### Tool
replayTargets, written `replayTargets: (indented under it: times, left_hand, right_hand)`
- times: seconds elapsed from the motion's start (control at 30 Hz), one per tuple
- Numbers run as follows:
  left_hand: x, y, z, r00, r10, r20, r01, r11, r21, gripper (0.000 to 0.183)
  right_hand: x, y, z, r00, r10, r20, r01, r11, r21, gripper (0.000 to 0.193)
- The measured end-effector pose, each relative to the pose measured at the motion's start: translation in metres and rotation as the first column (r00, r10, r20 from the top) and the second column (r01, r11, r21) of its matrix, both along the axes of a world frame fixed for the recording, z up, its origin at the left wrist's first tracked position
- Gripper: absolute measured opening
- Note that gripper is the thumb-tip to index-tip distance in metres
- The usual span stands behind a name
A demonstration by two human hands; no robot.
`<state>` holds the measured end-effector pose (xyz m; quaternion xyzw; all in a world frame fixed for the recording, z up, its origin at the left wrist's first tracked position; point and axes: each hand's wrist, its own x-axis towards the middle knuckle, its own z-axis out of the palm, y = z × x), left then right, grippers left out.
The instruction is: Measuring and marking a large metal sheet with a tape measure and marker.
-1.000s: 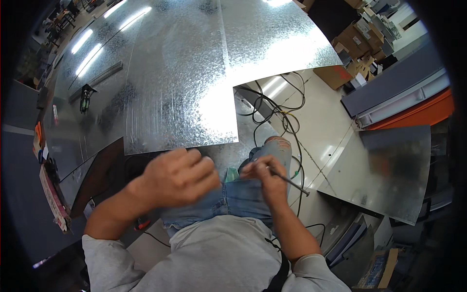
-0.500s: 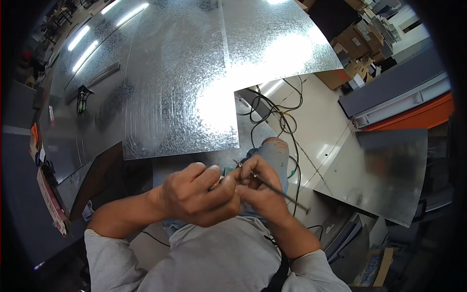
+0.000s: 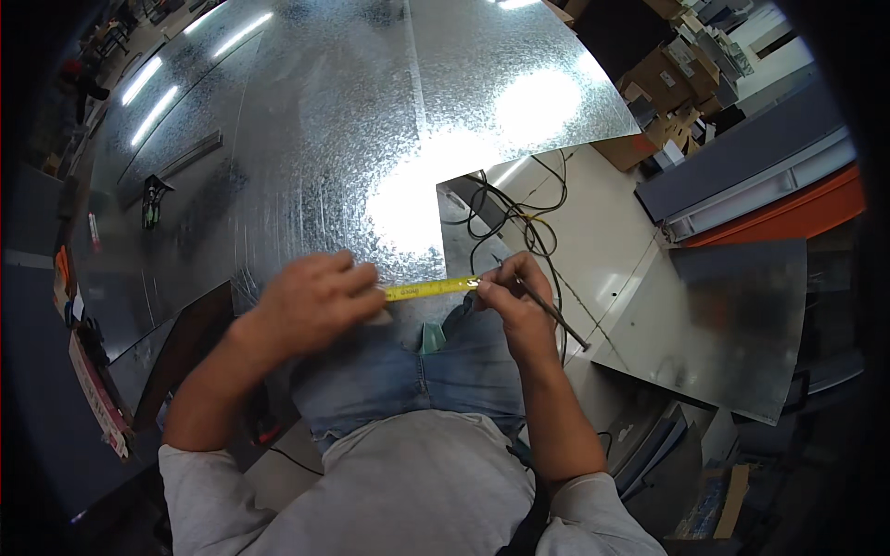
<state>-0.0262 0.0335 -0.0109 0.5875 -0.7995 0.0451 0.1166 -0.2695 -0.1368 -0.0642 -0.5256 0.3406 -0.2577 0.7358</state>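
A yellow measuring tape (image 3: 431,289) stretches between my two hands at the near edge of a large galvanized metal sheet (image 3: 324,120). My left hand (image 3: 320,301) is closed around the tape measure, blurred a little, and its case is mostly hidden by the fingers. The metal end of the tape is pinched between the fingers of my right hand (image 3: 521,301). That same hand also grips a thin dark metal rod (image 3: 562,322) with a pointed tip, slanting down to the right.
On the sheet's left part lie a black-and-green tool (image 3: 153,202) and a metal strip (image 3: 192,154). Black cables (image 3: 501,218) tangle on the floor past the sheet's cut-out corner. Another sheet (image 3: 723,324) lies at right. Cardboard boxes (image 3: 663,79) stand at far right.
My hands were close together before; now they are apart, with yellow tape drawn out between them. Both have moved forward toward the sheet's edge. The rod stays in my right hand.
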Motion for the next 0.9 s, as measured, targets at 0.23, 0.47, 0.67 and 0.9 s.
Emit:
replayTargets:
  times: [0.23, 0.47, 0.67, 0.9]
  left_hand:
    - [0.034, 0.016, 0.004, 0.999, 0.044, 0.007, -0.044, 0.976, 0.212, 0.015]
    - [0.039, 0.019, 0.007, 0.998, 0.063, 0.016, -0.065, 0.969, 0.238, 0.022]
    - [0.041, 0.015, 0.007, 0.999, 0.048, -0.02, -0.039, 0.95, 0.311, 0.03]
    - [0.046, 0.01, 0.008, 0.996, 0.028, -0.087, 0.004, 0.938, 0.346, 0.03]
  right_hand:
    - [0.021, 0.007, -0.023, 0.985, 0.097, -0.143, -0.122, 0.976, -0.179, 0.024]
    - [0.028, 0.004, -0.017, 0.973, 0.166, -0.163, -0.191, 0.97, -0.15, 0.024]
    - [0.039, 0.012, -0.004, 0.985, 0.109, -0.131, -0.117, 0.992, -0.057, 0.021]
    - [0.04, 0.009, -0.008, 0.989, 0.124, -0.078, -0.12, 0.991, 0.052, 0.021]
